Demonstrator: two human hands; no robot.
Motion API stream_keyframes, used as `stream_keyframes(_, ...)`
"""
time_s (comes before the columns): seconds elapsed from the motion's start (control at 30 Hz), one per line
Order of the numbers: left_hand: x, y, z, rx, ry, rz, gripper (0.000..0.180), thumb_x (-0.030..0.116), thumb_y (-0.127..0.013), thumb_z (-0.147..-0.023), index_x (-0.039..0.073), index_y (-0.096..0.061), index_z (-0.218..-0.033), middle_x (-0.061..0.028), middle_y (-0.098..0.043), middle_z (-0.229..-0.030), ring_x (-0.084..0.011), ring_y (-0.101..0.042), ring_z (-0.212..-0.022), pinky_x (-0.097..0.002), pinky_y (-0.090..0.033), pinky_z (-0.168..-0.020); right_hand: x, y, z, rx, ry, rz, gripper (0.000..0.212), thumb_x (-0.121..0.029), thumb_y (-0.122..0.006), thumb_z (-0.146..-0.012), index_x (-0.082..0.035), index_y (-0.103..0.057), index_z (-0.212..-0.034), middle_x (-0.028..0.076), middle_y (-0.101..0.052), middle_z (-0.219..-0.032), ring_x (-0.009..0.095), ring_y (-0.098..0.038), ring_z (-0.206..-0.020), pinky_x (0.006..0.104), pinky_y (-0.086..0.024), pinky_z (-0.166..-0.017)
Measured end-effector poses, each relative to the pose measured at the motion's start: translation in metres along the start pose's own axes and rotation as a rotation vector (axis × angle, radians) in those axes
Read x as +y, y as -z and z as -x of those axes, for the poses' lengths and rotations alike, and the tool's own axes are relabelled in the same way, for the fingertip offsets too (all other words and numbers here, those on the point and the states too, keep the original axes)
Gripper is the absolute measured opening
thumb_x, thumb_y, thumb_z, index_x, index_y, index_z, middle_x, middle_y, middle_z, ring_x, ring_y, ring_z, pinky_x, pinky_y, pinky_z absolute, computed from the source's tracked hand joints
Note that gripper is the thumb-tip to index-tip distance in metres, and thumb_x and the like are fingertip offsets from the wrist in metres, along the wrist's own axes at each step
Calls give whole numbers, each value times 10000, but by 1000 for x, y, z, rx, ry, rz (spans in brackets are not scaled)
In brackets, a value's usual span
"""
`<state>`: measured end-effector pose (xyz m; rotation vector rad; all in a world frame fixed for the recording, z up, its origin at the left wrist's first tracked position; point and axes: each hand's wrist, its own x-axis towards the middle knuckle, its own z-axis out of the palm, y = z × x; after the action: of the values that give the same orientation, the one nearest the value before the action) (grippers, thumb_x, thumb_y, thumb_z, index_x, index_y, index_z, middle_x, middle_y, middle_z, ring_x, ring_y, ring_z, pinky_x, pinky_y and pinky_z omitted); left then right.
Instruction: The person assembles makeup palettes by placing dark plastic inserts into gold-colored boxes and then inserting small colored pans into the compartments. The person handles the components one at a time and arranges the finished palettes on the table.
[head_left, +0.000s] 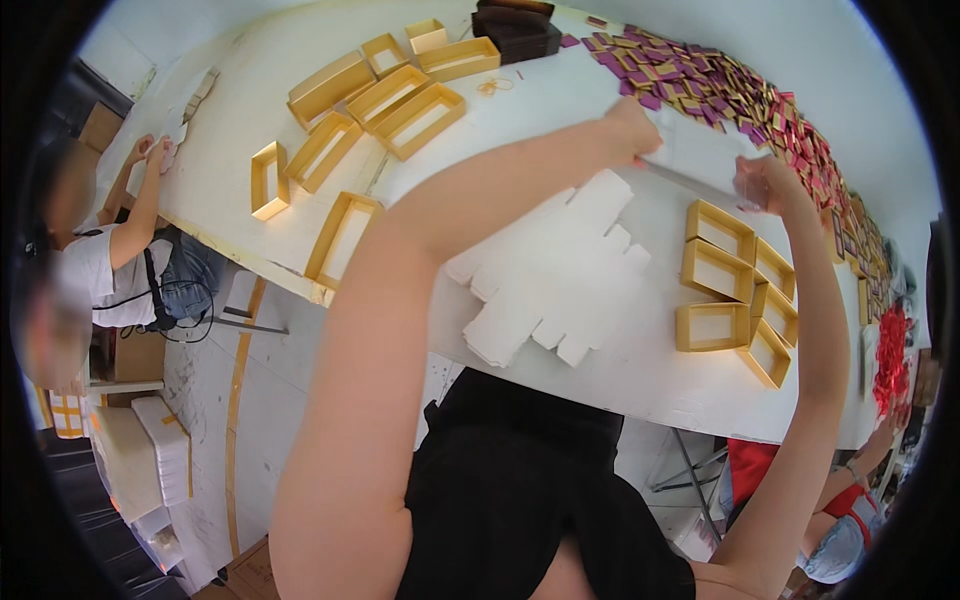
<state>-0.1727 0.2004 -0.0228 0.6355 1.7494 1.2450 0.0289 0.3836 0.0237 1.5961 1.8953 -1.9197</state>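
Out over the far right part of the table, my two hands hold a white, partly glossy oblong piece [695, 155] between them; whether it is card or clear plastic I cannot tell. My left hand [632, 128] is closed on its left end, and my right hand [762, 185] grips the right end. Below my left forearm lies a stack of flat white die-cut box blanks [560, 270] with tabs, partly covered by that arm. Beside my right forearm stand several gold-sided open box frames [714, 328] in a cluster.
More gold box frames [420, 118] stand on the table's left half. A heap of small purple and gold pieces [700, 80] spreads along the far right edge, near dark brown boxes [515, 32]. Red shredded filler [890, 360] lies far right. Other people [120, 240] work at both sides.
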Motion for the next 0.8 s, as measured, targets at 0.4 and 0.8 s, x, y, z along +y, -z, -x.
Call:
stream_keyframes(0.4, -27, 288, 89, 511, -207, -1311, 368, 327, -669, -782, 25, -670, -991, -153, -684, -933, -286, -657, -893, -381, -524, -755, -55, -178, -28, 86, 348, 28, 285, -43, -730, -813, 12, -574, -1044, 119, -568, -1080, 149, -587, -750, 227, -487, -561)
stream_keyframes(0.8, 14, 134, 192, 98, -975, -1108, 295, -6, -626, -769, 65, -660, -1054, -114, -641, -825, -300, -626, -754, -378, -496, -651, -47, -169, 161, 87, 1556, 710, 387, -98, -667, -882, -46, -563, -1251, 81, -592, -1223, 230, -573, -1097, 324, -427, -970)
